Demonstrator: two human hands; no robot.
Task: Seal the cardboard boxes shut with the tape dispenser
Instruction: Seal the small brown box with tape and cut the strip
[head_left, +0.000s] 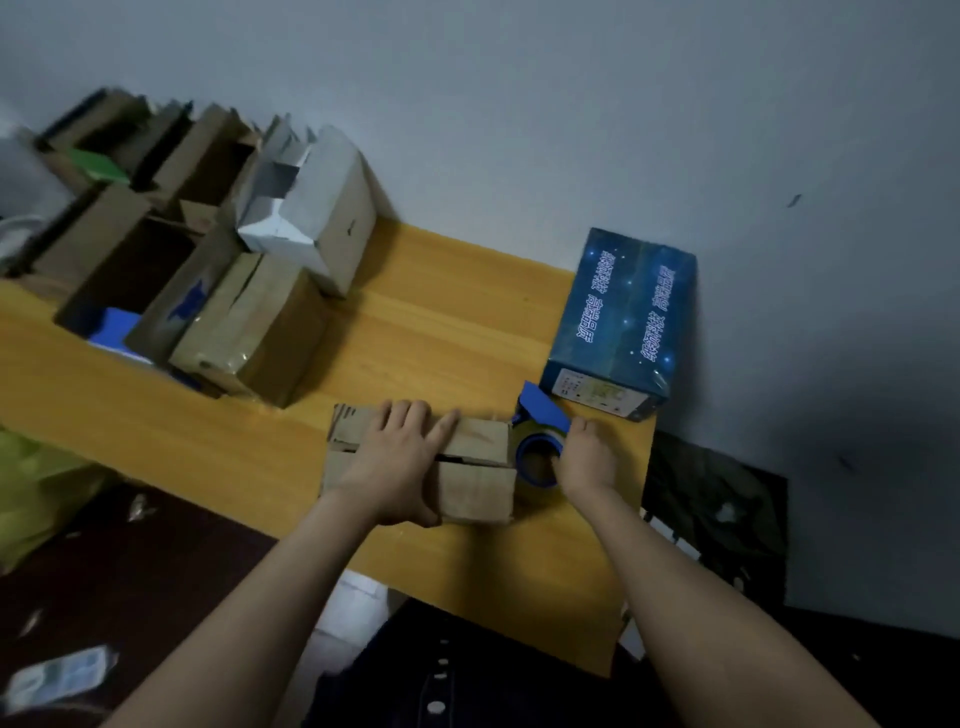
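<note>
A small brown cardboard box (480, 470) lies on the yellow wooden table (426, 332), its top flaps folded down with a dark seam between them. My left hand (405, 457) presses flat on the flaps, fingers spread, thumb against the near side. Right beside the box's right end is a blue tape dispenser (537, 441) with a roll of clear tape. My right hand (587, 460) grips the dispenser from the right, fingers curled round its roll.
Several brown cardboard boxes (254, 332), some open, crowd the table's left back. A white-topped box (311, 208) stands against the wall. A blue printed box (623, 322) stands at the right edge behind the dispenser. A green bag (36, 488) lies left of the table.
</note>
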